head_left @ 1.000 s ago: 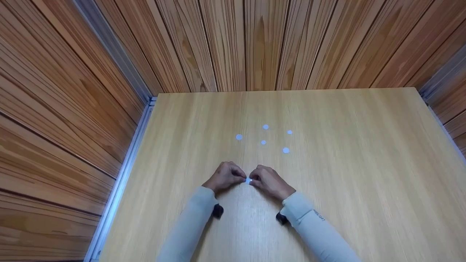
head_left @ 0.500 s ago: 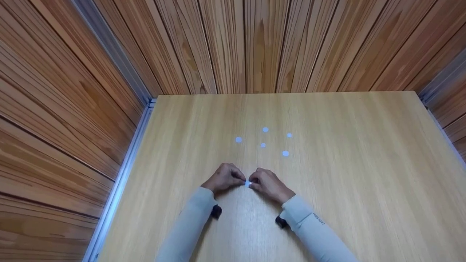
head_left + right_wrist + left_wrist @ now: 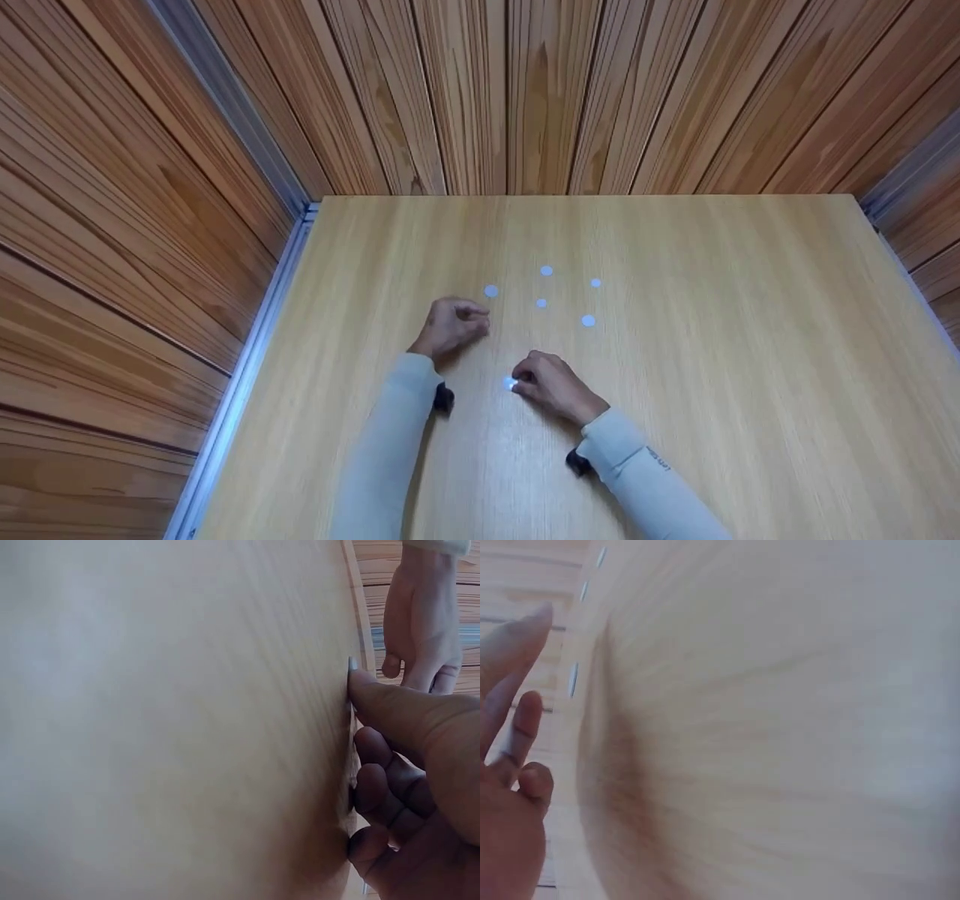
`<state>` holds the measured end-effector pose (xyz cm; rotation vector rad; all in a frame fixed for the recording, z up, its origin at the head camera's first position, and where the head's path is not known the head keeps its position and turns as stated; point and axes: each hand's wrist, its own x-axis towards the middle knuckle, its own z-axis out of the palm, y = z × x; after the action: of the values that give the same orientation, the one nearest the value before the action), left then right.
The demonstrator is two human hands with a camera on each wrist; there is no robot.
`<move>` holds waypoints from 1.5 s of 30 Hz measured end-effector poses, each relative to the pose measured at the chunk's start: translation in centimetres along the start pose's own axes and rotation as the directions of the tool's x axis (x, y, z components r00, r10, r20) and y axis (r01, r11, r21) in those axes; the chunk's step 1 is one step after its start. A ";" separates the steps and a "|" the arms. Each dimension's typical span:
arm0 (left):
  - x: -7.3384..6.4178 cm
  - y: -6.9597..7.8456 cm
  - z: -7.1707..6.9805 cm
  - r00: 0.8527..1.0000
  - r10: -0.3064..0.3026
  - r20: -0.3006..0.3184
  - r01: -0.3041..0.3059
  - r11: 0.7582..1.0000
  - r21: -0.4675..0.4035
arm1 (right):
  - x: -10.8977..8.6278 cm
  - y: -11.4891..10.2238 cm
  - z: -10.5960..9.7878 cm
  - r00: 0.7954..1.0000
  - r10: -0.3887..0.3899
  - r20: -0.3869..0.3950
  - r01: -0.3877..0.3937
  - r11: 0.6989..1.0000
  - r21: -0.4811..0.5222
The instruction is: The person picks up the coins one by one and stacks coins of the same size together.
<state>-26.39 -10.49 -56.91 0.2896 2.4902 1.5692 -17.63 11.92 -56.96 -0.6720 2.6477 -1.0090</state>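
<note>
My right hand rests low over the table, with thumb and a finger pinching the edge of a small shiny coin-like disc. In the right wrist view the thumb tip overlaps the disc's thin edge, and the other fingers are bent close to the tabletop. My left hand holds nothing. Its fingers are loosely bent, just below the leftmost pale disc. In the left wrist view the fingers are apart, with a disc lying beyond them.
More flat pale discs lie spread beyond the hands: a far one, a small middle one, a small right one and a larger near one. Wood-plank walls and a metal rail bound the wooden table.
My left hand has let go of the shiny disc and moved forward and left toward the leftmost disc. My right hand stays at the shiny disc. The head view has tilted slightly.
</note>
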 end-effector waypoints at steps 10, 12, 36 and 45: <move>2.7 -0.7 1.2 0.991 -0.060 -0.123 0.070 0.995 0.076 | -0.3 0.1 0.1 0.999 0.037 0.015 -0.037 0.999 0.010; 2.8 -1.0 1.5 0.990 -0.054 -0.133 0.066 0.994 0.083 | -0.4 0.0 0.3 1.000 0.022 0.015 -0.022 1.000 0.014; 4.2 -0.8 1.9 0.978 -0.092 -0.188 0.105 0.993 0.061 | -0.1 -0.3 0.4 1.000 0.011 0.001 -0.011 1.000 0.004; 4.2 -0.5 2.0 0.978 -0.147 -0.147 0.152 0.988 0.023 | -0.2 -0.1 0.1 1.000 0.007 -0.010 -0.007 1.000 -0.015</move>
<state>-29.96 -7.89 -58.42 -0.0087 2.5801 1.5388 -17.38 11.90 -56.96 -0.6623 2.6674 -0.9941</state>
